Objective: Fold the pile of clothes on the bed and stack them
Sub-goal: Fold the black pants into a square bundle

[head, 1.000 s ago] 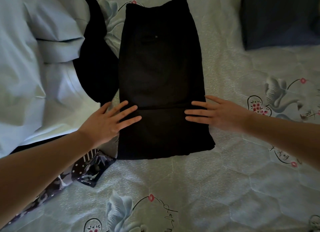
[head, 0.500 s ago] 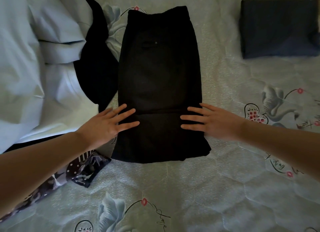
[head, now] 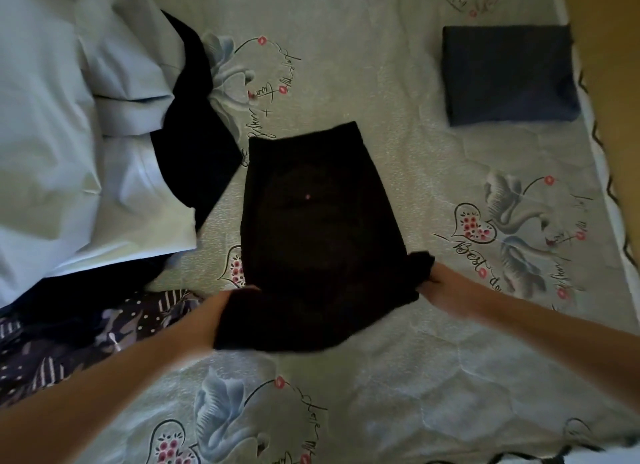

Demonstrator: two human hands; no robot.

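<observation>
Both hands grip the near edge of the black garment (head: 311,228): right hand (head: 440,285) pinching its corner, left hand (head: 221,304) tucked beneath, fingers hidden, probably lifting it toward the folded blue piece (head: 509,75) near the bed's (head: 398,377) far right corner.

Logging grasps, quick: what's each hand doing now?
Left hand: grips the black garment, fingers hidden under it.
Right hand: grips the same garment.

The trousers (head: 311,228) are plain black. The bedspread (head: 398,377) is pale grey-green, printed with blue swans, pink-flowered hearts and black script. The shirt (head: 69,152) is light blue, the folded cloth (head: 509,75) navy, the patterned garment (head: 69,346) dark with white stripes and dots.
</observation>
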